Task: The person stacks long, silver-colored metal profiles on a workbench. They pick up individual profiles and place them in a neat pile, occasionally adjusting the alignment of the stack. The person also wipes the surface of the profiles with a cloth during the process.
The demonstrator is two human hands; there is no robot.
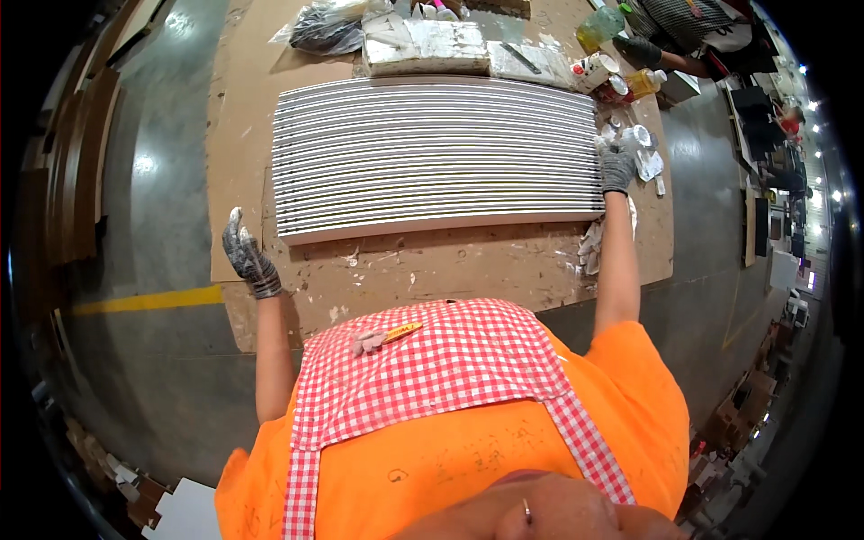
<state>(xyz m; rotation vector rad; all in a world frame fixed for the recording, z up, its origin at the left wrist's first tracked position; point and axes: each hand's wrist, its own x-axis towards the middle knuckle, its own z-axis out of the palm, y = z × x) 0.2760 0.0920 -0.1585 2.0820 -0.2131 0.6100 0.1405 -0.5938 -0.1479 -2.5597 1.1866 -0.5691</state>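
A wide stack of long white strips or boards (436, 153), laid in close parallel rows with dark gaps, rests on a brown board-covered table (378, 270). My left hand (245, 256), in a grey glove with whitened fingertips, is held apart from the stack's near left corner. It is open, fingers stretched out, and holds nothing. At the stack's right end, my right hand (617, 168), also in a grey glove, has its fingers curled in beside the strip ends. Something whitish shows at its fingertips; I cannot make out what it is.
White-smeared blocks (425, 47) stand behind the stack, beside a plastic bag (326, 29). Cups (594, 72), a yellowish bottle (644, 84) and a green-capped bottle (601, 29) crowd the far right corner. A co-worker's gloved hand (637, 51) is there too. A stained rag (590, 247) lies near right.
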